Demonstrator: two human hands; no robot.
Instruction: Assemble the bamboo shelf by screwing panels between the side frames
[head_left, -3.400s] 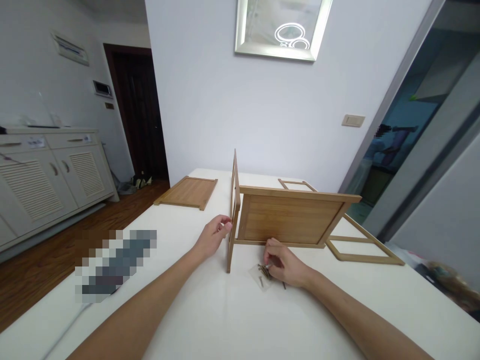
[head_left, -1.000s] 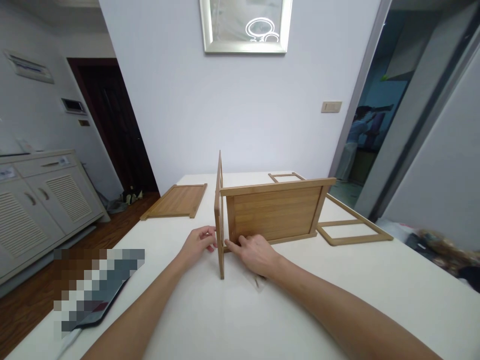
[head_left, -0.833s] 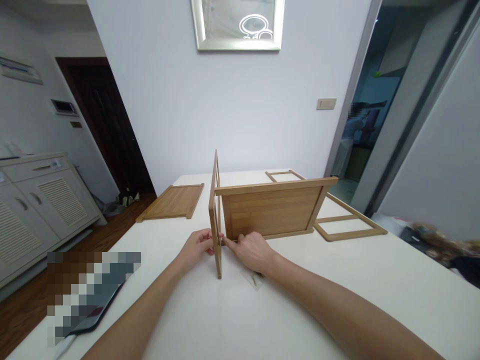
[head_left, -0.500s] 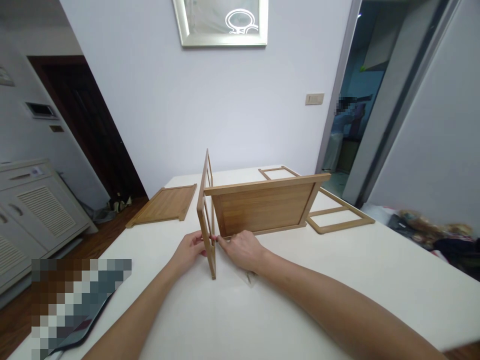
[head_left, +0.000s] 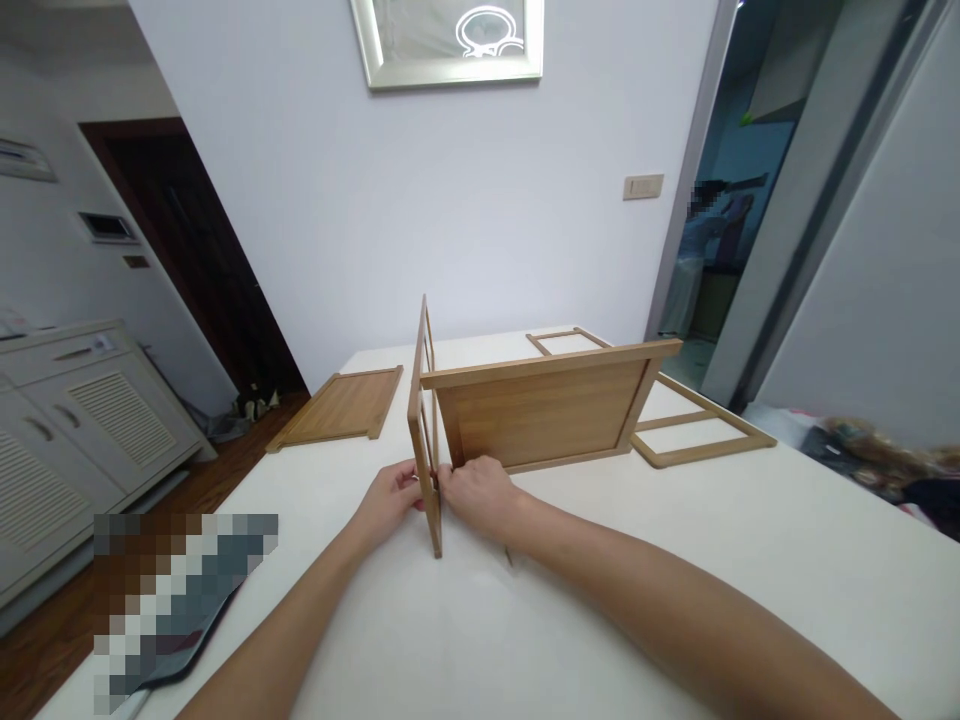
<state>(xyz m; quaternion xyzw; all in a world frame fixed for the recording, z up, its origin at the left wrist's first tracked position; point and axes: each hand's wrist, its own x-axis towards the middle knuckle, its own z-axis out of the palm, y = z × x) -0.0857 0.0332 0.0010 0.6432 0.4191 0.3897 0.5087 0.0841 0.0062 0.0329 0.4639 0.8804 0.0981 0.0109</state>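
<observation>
A narrow wooden frame (head_left: 416, 400) stands upright on the white table, nearly edge-on to me. Against its right side stands a wooden panel (head_left: 547, 410) on its long edge, meeting the frame at an angle. My left hand (head_left: 390, 503) is at the frame's lower left side, its curled fingers gripping the frame's lower bar. On the other side, my right hand (head_left: 480, 492) is closed at the low corner where panel and frame meet. Whatever its fingertips hold is hidden. A small thin piece (head_left: 509, 556) lies beneath my right wrist.
Flat on the white table (head_left: 465, 640) lie another wooden panel (head_left: 341, 405) at left and open wooden frames (head_left: 697, 430) at right and behind. A dark flat device (head_left: 176, 660), partly pixelated, rests at the left edge. A person (head_left: 697, 240) is beyond the doorway.
The whole view has shifted slightly, so things sit a little further right. My right hand's fingers are now closer against the frame; my left hand stays at its lower bar.
</observation>
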